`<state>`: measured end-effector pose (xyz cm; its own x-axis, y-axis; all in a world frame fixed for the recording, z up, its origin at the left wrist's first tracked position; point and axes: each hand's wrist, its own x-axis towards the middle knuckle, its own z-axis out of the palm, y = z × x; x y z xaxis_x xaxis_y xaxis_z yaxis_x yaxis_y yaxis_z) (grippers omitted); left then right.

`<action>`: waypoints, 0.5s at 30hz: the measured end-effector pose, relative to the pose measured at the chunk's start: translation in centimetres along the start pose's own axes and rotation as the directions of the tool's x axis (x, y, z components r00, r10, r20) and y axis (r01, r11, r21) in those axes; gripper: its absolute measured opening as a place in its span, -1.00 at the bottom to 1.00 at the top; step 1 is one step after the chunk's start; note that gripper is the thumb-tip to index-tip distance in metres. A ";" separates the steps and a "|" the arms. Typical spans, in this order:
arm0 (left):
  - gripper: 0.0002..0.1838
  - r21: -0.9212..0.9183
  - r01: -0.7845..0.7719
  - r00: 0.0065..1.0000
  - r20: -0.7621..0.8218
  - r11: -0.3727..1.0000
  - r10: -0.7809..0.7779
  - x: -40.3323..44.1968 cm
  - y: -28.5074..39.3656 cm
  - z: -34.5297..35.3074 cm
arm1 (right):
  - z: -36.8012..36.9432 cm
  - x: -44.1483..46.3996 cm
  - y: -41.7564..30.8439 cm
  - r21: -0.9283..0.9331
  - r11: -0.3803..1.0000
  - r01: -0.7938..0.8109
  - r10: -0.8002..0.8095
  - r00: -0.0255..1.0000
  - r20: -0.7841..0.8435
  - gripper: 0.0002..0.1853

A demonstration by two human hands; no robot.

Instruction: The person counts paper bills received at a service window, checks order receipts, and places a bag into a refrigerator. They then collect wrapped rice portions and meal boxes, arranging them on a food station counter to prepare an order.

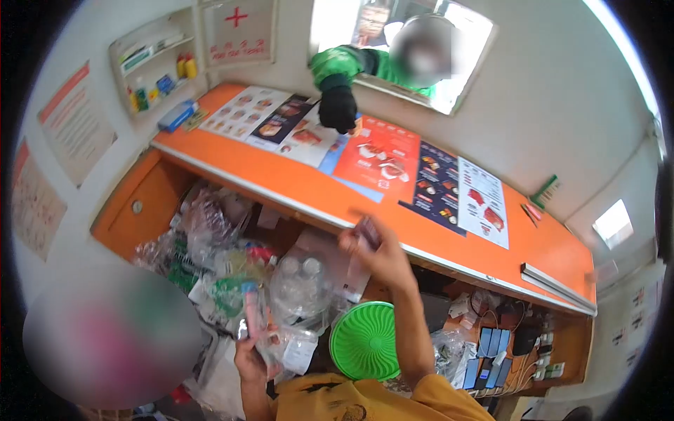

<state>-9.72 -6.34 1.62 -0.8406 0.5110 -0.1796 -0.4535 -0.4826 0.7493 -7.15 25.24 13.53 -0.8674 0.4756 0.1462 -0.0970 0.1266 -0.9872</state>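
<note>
We see the left hand (250, 359) closed around the lower end of a clear plastic package (251, 309) containing a pink item with a blue top, held upright over the bags (225, 281) heaped below the orange counter (281, 181). We note the right hand (382, 258) with its thumb and fingers pinching a small dark item (366, 233), blurred, in view at the counter's front edge, above and beyond the green basket (364, 342). Through the window, we observe another person's black-gloved hand (338, 109) reaching down to the posters.
</note>
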 end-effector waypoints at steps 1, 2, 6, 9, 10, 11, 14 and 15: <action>-0.21 -0.013 -0.010 1.000 0.023 1.000 0.010 -0.1 0.2 -0.4 | -2.2 2.2 -0.2 -0.093 0.995 0.036 -0.042 0.996 -0.073 -0.38; -0.21 -0.029 -0.020 0.999 0.039 0.999 0.021 -0.2 0.3 -0.8 | -4.5 4.7 0.4 -0.188 0.980 0.060 -0.086 0.987 -0.136 -0.36; -0.21 -0.046 -0.075 0.997 0.017 0.996 0.076 -0.8 1.0 -0.2 | -11.5 14.0 5.0 -0.379 0.924 -0.045 -0.016 0.987 -0.158 -0.33; -0.23 -0.067 -0.101 0.995 0.011 0.993 0.102 -0.9 0.7 -0.5 | -14.8 19.1 9.0 -0.454 0.889 -0.056 -0.035 0.981 -0.189 -0.26; -0.23 -0.074 -0.100 0.995 0.002 0.992 0.100 -1.0 0.6 -0.6 | -15.3 20.3 10.1 -0.475 0.878 -0.059 -0.048 0.977 -0.210 -0.22; -0.23 -0.084 -0.102 0.995 -0.007 0.991 0.102 -1.0 0.6 -0.5 | -15.1 20.6 9.6 -0.459 0.887 -0.058 -0.056 0.971 -0.231 -0.14; -0.22 -0.101 -0.096 0.995 -0.020 0.990 0.094 -1.1 0.5 -0.3 | -14.8 20.7 8.6 -0.320 0.941 -0.107 0.011 0.957 -0.288 -0.09; -0.22 -0.107 -0.090 0.996 -0.009 0.990 0.089 -1.0 0.4 -0.4 | -15.3 21.8 9.9 -0.300 0.954 -0.009 -0.087 0.949 -0.304 -0.07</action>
<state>-9.17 -7.36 1.85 -0.8804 0.4594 -0.1180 -0.4053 -0.5994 0.6902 -19.56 50.16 7.89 -0.6658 0.7052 0.2437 0.0618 0.3776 -0.9239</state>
